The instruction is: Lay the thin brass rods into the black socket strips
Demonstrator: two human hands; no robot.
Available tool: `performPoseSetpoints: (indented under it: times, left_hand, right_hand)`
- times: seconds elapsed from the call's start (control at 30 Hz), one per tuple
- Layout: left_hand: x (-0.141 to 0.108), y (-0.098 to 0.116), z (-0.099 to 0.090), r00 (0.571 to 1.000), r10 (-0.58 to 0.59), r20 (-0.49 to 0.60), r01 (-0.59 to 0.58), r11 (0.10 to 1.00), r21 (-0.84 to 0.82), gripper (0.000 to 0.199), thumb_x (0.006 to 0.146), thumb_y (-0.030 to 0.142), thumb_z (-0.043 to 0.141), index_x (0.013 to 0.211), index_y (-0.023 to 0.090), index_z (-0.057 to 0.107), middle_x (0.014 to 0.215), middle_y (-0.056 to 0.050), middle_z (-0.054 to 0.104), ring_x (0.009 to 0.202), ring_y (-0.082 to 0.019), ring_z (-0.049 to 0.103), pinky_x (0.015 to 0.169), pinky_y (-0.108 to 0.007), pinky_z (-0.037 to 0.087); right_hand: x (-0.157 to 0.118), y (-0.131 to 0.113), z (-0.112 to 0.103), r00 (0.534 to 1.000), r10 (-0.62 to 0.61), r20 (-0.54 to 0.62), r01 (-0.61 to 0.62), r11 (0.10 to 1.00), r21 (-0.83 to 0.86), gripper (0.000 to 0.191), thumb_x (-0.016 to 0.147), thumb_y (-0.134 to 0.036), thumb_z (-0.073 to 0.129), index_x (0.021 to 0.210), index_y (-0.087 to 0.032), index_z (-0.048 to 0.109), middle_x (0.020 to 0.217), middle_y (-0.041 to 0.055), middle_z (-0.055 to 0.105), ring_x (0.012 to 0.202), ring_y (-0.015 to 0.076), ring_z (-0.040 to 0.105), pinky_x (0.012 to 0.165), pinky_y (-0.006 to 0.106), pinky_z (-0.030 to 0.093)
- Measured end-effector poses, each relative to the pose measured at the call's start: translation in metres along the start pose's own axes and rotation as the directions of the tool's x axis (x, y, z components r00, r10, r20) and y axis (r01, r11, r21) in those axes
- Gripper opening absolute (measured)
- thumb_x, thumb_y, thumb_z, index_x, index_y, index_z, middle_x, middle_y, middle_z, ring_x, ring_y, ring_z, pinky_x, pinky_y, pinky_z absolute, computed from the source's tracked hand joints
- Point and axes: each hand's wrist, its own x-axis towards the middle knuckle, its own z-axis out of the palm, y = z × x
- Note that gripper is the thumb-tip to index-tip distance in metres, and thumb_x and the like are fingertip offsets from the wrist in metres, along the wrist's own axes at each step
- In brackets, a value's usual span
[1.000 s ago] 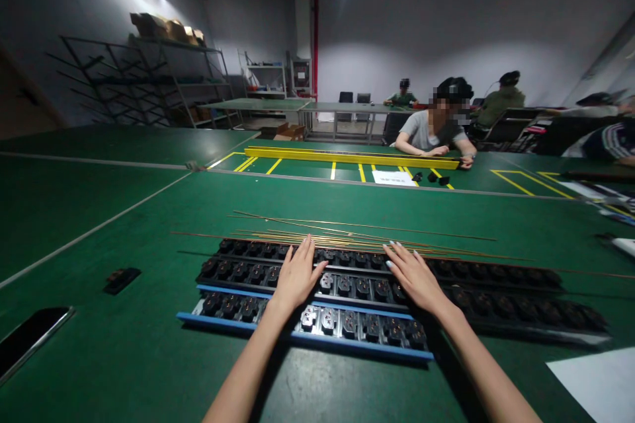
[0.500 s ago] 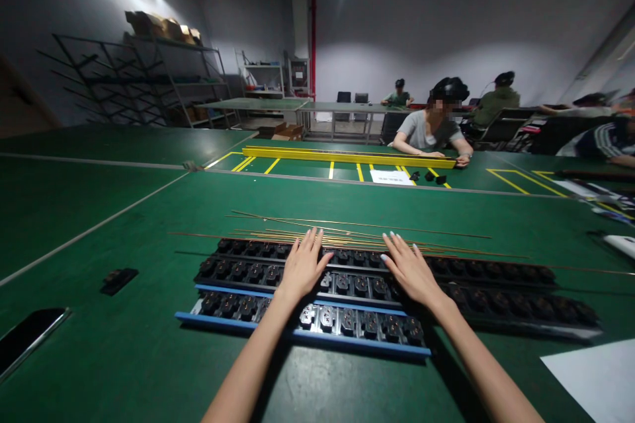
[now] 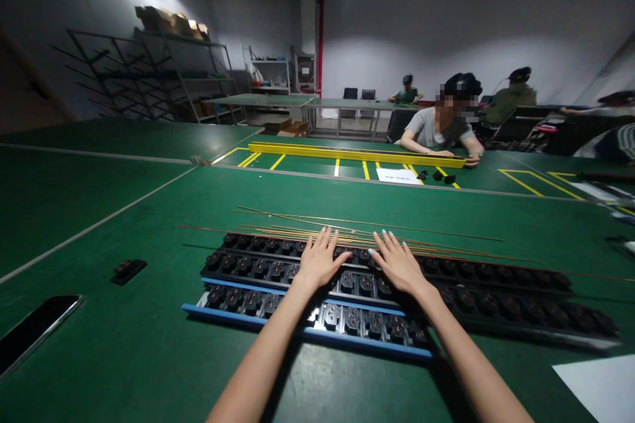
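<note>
Black module strips (image 3: pixel 366 284) lie in rows before me on the green surface (image 3: pixel 149 357), the blue-edged strip (image 3: pixel 352 321) nearest. My left hand (image 3: pixel 320 263) and right hand (image 3: pixel 398 266) are spread palm-down over the farther rows, gripping nothing; whether they press or hover I cannot tell. Thin loose rods (image 3: pixel 282 232) lie along the far side, right at my fingertips, so a careless forward push could roll or scatter them. Uneven pressure from my palms might also skew the rows or unseat a module (image 3: pixel 331 316)
</note>
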Motion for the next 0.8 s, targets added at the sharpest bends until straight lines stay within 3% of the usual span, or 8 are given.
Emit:
performPoseSetpoints:
  times: [0.27,0.8]
  left_hand:
    - [0.0012,0.0019,-0.0003,1.0,0.005,-0.005,-0.005,1.0,-0.013,0.081,0.085,0.07,0.01,0.145,0.017,0.025,0.152,-0.008,0.022,0.141,-0.022,0.013,0.115,-0.042,0.018]
    - [0.0008,0.0029,-0.0019,1.0,-0.003,0.013,0.003,1.0,0.011,0.078,0.086,0.069,0.013,0.143,0.019,0.029,0.151,-0.009,0.024,0.14,-0.024,0.018,0.114,-0.043,0.019]
  right_hand:
    - [-0.0037,-0.0041,-0.0082,1.0,0.005,0.018,-0.004,0.999,-0.041,0.055,0.095,-0.036,0.012,0.148,-0.024,0.016,0.154,0.0043,0.017,0.141,0.0187,0.011,0.113,0.046,0.015]
    - [-0.0034,-0.0063,-0.0065,1.0,0.015,0.008,-0.014,0.996,-0.084,0.055,0.094,-0.034,0.016,0.148,-0.024,0.018,0.153,0.0046,0.018,0.141,0.0191,0.014,0.112,0.046,0.018]
